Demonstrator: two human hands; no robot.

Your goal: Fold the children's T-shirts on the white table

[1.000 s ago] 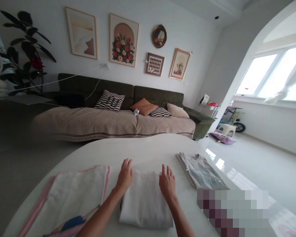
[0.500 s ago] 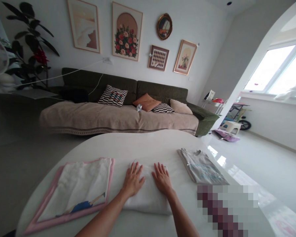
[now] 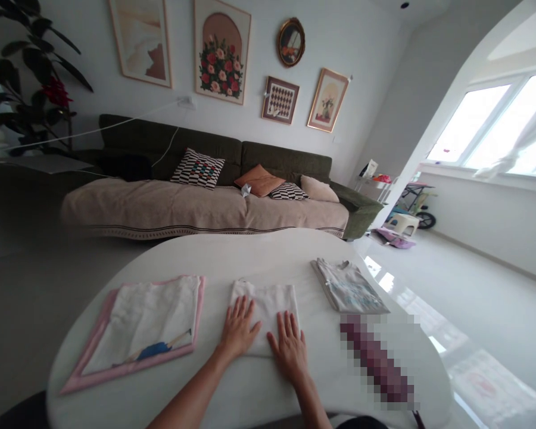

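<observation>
A white folded garment (image 3: 268, 296) lies flat on the white table (image 3: 232, 253) in front of me. My left hand (image 3: 240, 328) rests palm down on its left side, fingers stretched out. On the right side of the same cloth, a little nearer to me, my right hand (image 3: 289, 347) lies flat with its fingers spread. Neither hand grips anything. To the left are a white printed cloth (image 3: 156, 316) with a blue figure and a pink cloth (image 3: 89, 378) under it. Folded grey T-shirts (image 3: 351, 289) sit to the right.
A blurred-out purple object (image 3: 379, 360) lies at the table's right front. Behind the table stands a green sofa (image 3: 161, 140) with a beige cover and several cushions. A white stool (image 3: 404, 223) is on the floor at the far right.
Both hands have slid over the white garment toward me, uncovering more of its far edge. The garment's near edge appears farther from me. The camera view has shifted slightly.
</observation>
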